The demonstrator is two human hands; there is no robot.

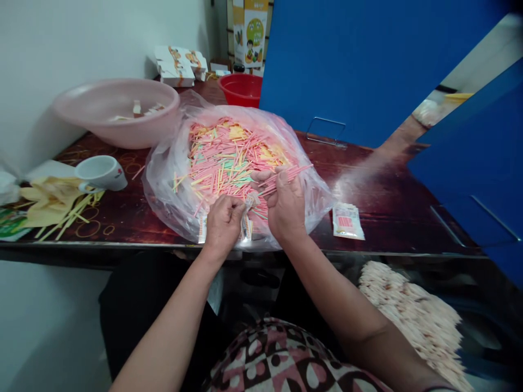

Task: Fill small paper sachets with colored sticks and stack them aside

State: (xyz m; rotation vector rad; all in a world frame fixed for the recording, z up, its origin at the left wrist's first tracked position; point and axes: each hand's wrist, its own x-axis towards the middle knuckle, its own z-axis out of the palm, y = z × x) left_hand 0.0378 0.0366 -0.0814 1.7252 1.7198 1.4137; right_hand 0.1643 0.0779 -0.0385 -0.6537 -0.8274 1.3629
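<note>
I'm watching through the one head-worn camera, set high on the person and tipped forward and down. It looks over the patterned lap at the bottom of the frame. The left hand and right hand sit close, just below centre, with the wooden table crossing mid-frame and the wall at upper left.

Upper garment: printed fabric, geometric panels in pink, dark brown and white, with round spots. Lower garment: black, plain, no visible markings. Forearms: bare. Hands: bare, two.
</note>
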